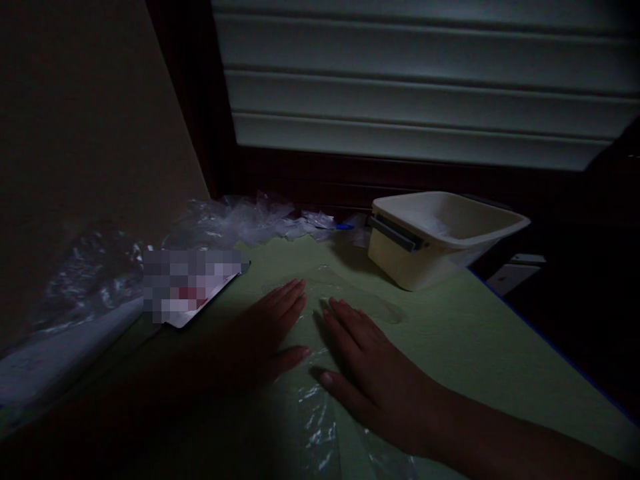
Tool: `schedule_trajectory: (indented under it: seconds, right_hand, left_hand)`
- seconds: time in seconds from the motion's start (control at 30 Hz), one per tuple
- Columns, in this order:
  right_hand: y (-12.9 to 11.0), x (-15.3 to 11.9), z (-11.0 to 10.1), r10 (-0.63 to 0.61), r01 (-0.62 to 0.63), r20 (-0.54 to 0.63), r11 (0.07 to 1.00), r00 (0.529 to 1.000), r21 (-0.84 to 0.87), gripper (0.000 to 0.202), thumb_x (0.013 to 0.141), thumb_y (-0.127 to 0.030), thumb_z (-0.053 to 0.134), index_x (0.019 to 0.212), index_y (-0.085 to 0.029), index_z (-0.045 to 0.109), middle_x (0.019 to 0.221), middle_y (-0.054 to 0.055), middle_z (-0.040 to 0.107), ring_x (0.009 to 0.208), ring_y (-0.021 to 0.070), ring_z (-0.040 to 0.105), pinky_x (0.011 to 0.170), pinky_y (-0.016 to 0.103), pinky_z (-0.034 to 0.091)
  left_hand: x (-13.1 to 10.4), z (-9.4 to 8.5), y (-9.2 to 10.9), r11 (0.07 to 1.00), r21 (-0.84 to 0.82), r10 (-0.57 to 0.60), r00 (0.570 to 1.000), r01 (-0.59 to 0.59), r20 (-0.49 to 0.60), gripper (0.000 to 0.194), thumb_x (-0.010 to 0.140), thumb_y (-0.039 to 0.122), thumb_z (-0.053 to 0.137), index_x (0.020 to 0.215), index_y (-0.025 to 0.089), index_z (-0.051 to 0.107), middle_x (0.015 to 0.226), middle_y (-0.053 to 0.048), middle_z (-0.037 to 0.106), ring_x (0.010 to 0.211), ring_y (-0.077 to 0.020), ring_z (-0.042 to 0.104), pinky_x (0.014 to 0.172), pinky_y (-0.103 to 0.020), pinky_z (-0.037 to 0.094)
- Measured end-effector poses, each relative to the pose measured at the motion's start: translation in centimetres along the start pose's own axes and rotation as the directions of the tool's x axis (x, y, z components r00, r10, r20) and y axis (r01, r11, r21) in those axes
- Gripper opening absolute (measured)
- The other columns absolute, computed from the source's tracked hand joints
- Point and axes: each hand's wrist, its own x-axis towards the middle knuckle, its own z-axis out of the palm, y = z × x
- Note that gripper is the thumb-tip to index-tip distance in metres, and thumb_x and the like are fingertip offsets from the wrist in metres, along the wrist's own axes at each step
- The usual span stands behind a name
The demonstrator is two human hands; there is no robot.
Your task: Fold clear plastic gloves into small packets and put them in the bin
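A clear plastic sheet or bag (320, 427) lies on the green table cover (500, 380), running from the near edge up beyond my fingertips. My left hand (273, 327) is laid out over its left side, fingers together and thumb apart, holding nothing. On the right side rests my right hand (363, 363), palm down, with its fingers stretched out. A narrow gap separates the two hands. Dim light hides part of the plastic's outline, and both palms are out of sight.
A cream plastic bin (415, 260) with a grey handle stands at the back right. Left of my hands lies a white packet or device (195, 297), partly blurred. Crumpled clear plastic (235, 220) lines the back left. A shuttered panel (400, 100) rises behind the table.
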Motion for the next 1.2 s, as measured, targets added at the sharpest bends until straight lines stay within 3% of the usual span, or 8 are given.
schedule_trajectory:
  seconds: [0.2,0.43,0.57,0.8,0.93,1.07,1.1,1.2]
  right_hand:
    - [0.2,0.0,0.3,0.003,0.0,0.051,0.999,0.999,-0.045,0.066,0.096,-0.049,0.035,0.143,-0.003,0.033,0.149,0.022,0.027,0.14,0.0311,0.021,0.112,0.054,0.022]
    - [0.8,-0.9,-0.3,-0.003,0.008,0.092,0.998,0.996,-0.056,0.064,0.096,-0.048,0.036,0.145,-0.007,0.029,0.15,0.02,0.025,0.14,0.0293,0.019,0.111,0.054,0.023]
    - [1.9,-2.9,-0.5,0.031,-0.022,0.084,0.994,0.996,-0.11,0.062,0.097,-0.044,0.035,0.147,-0.009,0.024,0.151,0.018,0.022,0.14,0.0291,0.018,0.11,0.053,0.025]
    - [4.7,-7.9,-0.4,0.179,-0.174,0.007,0.967,0.984,-0.183,0.066,0.098,-0.042,0.036,0.15,-0.023,0.0,0.153,0.011,0.02,0.139,0.0296,0.02,0.108,0.059,0.025]
    - [5.9,-9.4,-0.9,0.237,-0.241,-0.046,0.954,0.97,-0.181,0.064,0.097,-0.042,0.035,0.15,-0.029,0.0,0.154,0.01,0.018,0.138,0.0327,0.02,0.105,0.063,0.026]
    - [5.0,-7.7,-2.5,0.256,-0.265,-0.081,0.957,0.963,-0.119,0.056,0.098,-0.042,0.032,0.15,-0.028,0.014,0.154,0.011,0.021,0.138,0.0308,0.023,0.106,0.057,0.031]
    - [4.5,-6.7,-2.9,0.251,-0.264,-0.117,0.958,0.961,-0.114,0.058,0.098,-0.044,0.032,0.15,-0.025,0.015,0.153,0.013,0.023,0.138,0.0305,0.024,0.106,0.057,0.032]
    - [2.8,-3.2,-3.0,0.176,-0.182,-0.065,0.978,0.982,-0.099,0.059,0.097,-0.048,0.03,0.147,-0.016,0.027,0.151,0.017,0.027,0.139,0.0309,0.022,0.107,0.055,0.031]
  left_hand:
    - [-0.2,0.1,-0.1,1.0,0.009,0.01,0.996,-0.011,0.086,0.059,0.094,0.042,0.045,0.136,0.001,0.036,0.144,-0.026,0.034,0.135,-0.0326,0.031,0.107,-0.047,0.036]
    - [-0.3,0.1,0.1,1.0,0.02,-0.014,0.996,0.013,0.087,0.06,0.093,0.041,0.047,0.137,0.002,0.034,0.144,-0.025,0.034,0.135,-0.0316,0.032,0.106,-0.046,0.037]
    - [-0.1,-0.1,0.1,0.999,0.021,-0.034,0.992,0.031,0.12,0.06,0.092,0.043,0.048,0.137,0.004,0.036,0.145,-0.023,0.033,0.135,-0.0306,0.032,0.107,-0.045,0.036]
    - [0.2,-0.3,0.3,0.999,0.038,-0.044,0.989,0.039,0.144,0.062,0.092,0.043,0.047,0.136,0.001,0.038,0.144,-0.024,0.034,0.135,-0.0314,0.033,0.107,-0.045,0.036]
    - [0.2,-0.2,0.2,0.999,0.036,-0.038,0.991,0.033,0.129,0.061,0.092,0.043,0.048,0.136,0.002,0.039,0.143,-0.024,0.035,0.135,-0.0309,0.032,0.107,-0.046,0.036]
    - [0.2,-0.2,0.4,0.996,0.084,-0.055,0.99,0.044,0.13,0.06,0.091,0.042,0.05,0.134,0.0,0.041,0.141,-0.026,0.038,0.133,-0.0323,0.036,0.106,-0.046,0.038]
    - [0.2,-0.2,0.4,0.994,0.093,-0.061,0.991,0.049,0.122,0.06,0.091,0.041,0.05,0.133,0.0,0.041,0.14,-0.026,0.039,0.132,-0.0328,0.037,0.105,-0.047,0.039]
    - [0.1,-0.1,0.6,0.992,0.115,-0.065,0.995,0.056,0.074,0.059,0.091,0.041,0.05,0.131,-0.001,0.044,0.138,-0.026,0.042,0.131,-0.0328,0.039,0.105,-0.046,0.039]
